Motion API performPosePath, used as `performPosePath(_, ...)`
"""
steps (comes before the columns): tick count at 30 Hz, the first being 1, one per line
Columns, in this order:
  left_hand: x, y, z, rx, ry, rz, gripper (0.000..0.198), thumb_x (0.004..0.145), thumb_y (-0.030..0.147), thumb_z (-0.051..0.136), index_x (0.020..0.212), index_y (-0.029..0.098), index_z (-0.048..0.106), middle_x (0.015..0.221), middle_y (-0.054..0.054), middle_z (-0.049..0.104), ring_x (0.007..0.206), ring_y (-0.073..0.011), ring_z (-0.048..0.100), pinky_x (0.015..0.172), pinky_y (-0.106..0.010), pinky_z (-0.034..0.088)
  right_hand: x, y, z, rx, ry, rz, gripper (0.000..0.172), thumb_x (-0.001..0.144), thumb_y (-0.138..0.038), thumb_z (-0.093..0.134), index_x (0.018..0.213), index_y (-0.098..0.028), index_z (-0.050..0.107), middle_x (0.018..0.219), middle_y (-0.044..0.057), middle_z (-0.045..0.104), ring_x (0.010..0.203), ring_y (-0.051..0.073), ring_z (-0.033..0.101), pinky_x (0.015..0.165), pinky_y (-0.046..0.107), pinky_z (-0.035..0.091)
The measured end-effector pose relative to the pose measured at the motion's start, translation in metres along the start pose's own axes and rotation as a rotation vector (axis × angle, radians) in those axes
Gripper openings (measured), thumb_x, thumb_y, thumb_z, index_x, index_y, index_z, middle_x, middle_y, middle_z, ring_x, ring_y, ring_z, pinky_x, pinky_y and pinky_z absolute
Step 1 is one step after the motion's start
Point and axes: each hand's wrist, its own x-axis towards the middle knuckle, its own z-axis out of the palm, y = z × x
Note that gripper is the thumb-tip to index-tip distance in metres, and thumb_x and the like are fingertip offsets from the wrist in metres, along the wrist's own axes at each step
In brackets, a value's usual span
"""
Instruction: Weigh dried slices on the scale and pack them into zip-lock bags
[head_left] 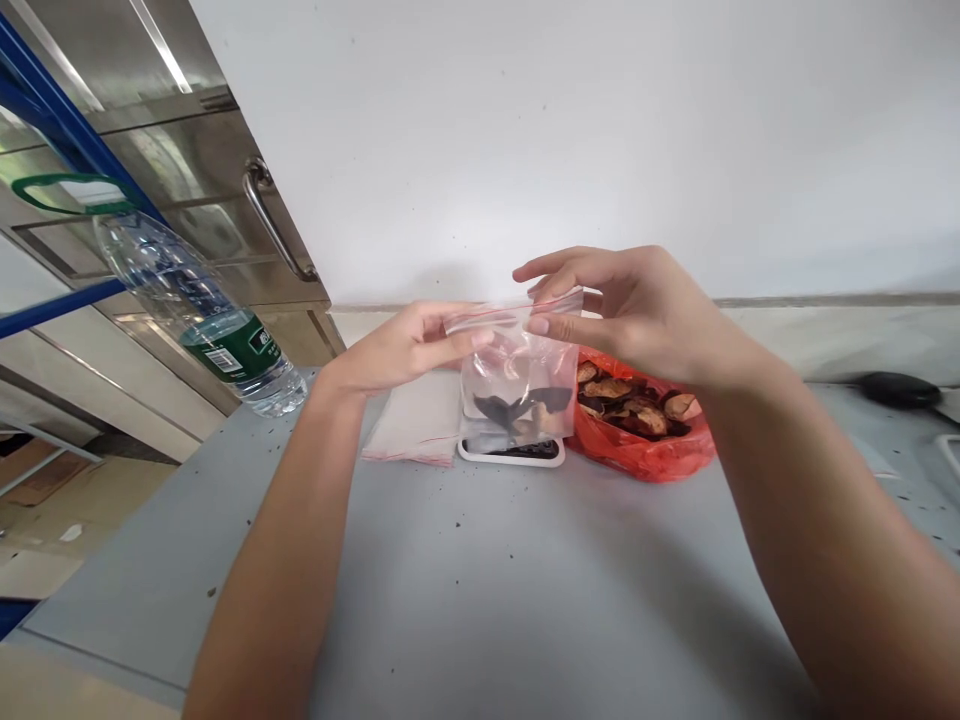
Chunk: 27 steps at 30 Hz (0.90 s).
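I hold a small clear zip bag upright above the grey table, with a few dark dried pieces at its bottom. My left hand pinches the bag's top left corner at the red seal line. My right hand pinches the top right edge between thumb and fingers. Under the bag sits a small white scale with a dark plate. Right of it lies an open red plastic bag of brown dried slices.
A stack of empty zip bags lies left of the scale. A water bottle with a green label stands at the table's left back corner, by a steel cabinet. A black object lies at far right. The wall is white.
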Motion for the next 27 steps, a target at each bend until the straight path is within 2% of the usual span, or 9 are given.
performPosePath(3, 0.002, 0.003, 0.004, 0.167, 0.121, 0.029, 0.033, 0.090, 0.047, 0.073, 0.105, 0.019, 0.082, 0.096, -0.007, 0.082, 0.091, -0.0218, 0.076, 0.078, -0.030, 0.060, -0.002, -0.002, -0.007, -0.129, 0.031, 0.091, 0.023, 0.084, -0.041, 0.078, 0.072, -0.025, 0.067, 0.097, 0.008, 0.075, 0.102, 0.029, 0.070, 0.085, 0.042, 0.058)
performPosePath(5, 0.003, 0.004, 0.005, 0.212, 0.225, 0.056, 0.031, 0.092, 0.046, 0.070, 0.090, 0.016, 0.081, 0.083, -0.006, 0.080, 0.081, -0.0196, 0.075, 0.073, -0.029, 0.059, -0.004, -0.001, -0.012, -0.206, 0.031, 0.142, 0.028, 0.085, -0.044, 0.078, 0.069, -0.025, 0.065, 0.081, 0.005, 0.071, 0.083, 0.025, 0.069, 0.077, 0.040, 0.056)
performPosePath(8, 0.004, 0.003, 0.006, 0.193, 0.315, 0.081, 0.026, 0.081, 0.041, 0.081, 0.083, 0.015, 0.079, 0.082, -0.005, 0.079, 0.079, -0.0193, 0.074, 0.074, -0.029, 0.059, -0.006, 0.000, -0.018, -0.236, 0.067, 0.162, 0.033, 0.083, -0.049, 0.079, 0.066, -0.025, 0.064, 0.070, 0.003, 0.066, 0.073, 0.022, 0.064, 0.070, 0.037, 0.052)
performPosePath(10, 0.004, 0.002, 0.005, 0.172, 0.303, 0.076, 0.028, 0.072, 0.040, 0.088, 0.083, 0.016, 0.078, 0.082, -0.005, 0.079, 0.080, -0.0197, 0.075, 0.076, -0.029, 0.061, -0.008, 0.001, -0.022, -0.206, 0.080, 0.157, 0.034, 0.081, -0.051, 0.079, 0.066, -0.025, 0.064, 0.070, 0.003, 0.067, 0.073, 0.021, 0.063, 0.069, 0.036, 0.052)
performPosePath(13, 0.003, 0.002, 0.003, 0.165, 0.250, 0.052, 0.031, 0.070, 0.044, 0.089, 0.080, 0.017, 0.076, 0.080, -0.004, 0.077, 0.080, -0.0202, 0.074, 0.077, -0.031, 0.062, -0.010, 0.003, -0.026, -0.133, 0.024, 0.147, 0.031, 0.080, -0.051, 0.078, 0.068, -0.025, 0.067, 0.073, 0.003, 0.070, 0.074, 0.021, 0.066, 0.071, 0.036, 0.054)
performPosePath(17, 0.002, 0.004, 0.002, 0.178, 0.220, 0.059, 0.029, 0.076, 0.044, 0.084, 0.083, 0.017, 0.077, 0.082, -0.005, 0.078, 0.079, -0.0191, 0.074, 0.078, -0.030, 0.061, -0.012, 0.004, -0.030, -0.084, -0.085, 0.128, 0.017, 0.080, -0.042, 0.075, 0.077, -0.026, 0.074, 0.080, 0.004, 0.075, 0.076, 0.022, 0.068, 0.072, 0.037, 0.056)
performPosePath(21, 0.002, 0.004, 0.003, 0.210, 0.296, 0.123, 0.025, 0.085, 0.041, 0.076, 0.079, 0.017, 0.076, 0.078, -0.005, 0.078, 0.079, -0.0195, 0.074, 0.081, -0.032, 0.061, -0.013, 0.006, -0.032, -0.096, -0.052, 0.174, 0.018, 0.079, -0.036, 0.076, 0.095, -0.027, 0.075, 0.076, 0.002, 0.075, 0.072, 0.022, 0.068, 0.068, 0.037, 0.055)
performPosePath(24, 0.002, 0.005, 0.004, 0.251, 0.303, 0.134, 0.024, 0.088, 0.039, 0.073, 0.078, 0.017, 0.076, 0.077, -0.006, 0.078, 0.078, -0.0194, 0.074, 0.076, -0.031, 0.060, -0.011, 0.009, -0.034, -0.163, -0.083, 0.201, 0.013, 0.079, -0.037, 0.075, 0.083, -0.025, 0.074, 0.069, 0.002, 0.072, 0.066, 0.020, 0.064, 0.062, 0.034, 0.050)
performPosePath(27, 0.002, 0.005, 0.004, 0.301, 0.275, 0.139, 0.025, 0.090, 0.036, 0.068, 0.076, 0.017, 0.077, 0.076, -0.005, 0.078, 0.075, -0.0183, 0.074, 0.071, -0.028, 0.058, -0.010, 0.010, -0.035, -0.214, -0.175, 0.236, 0.019, 0.080, -0.035, 0.072, 0.066, -0.024, 0.067, 0.064, 0.002, 0.069, 0.059, 0.017, 0.057, 0.056, 0.032, 0.045)
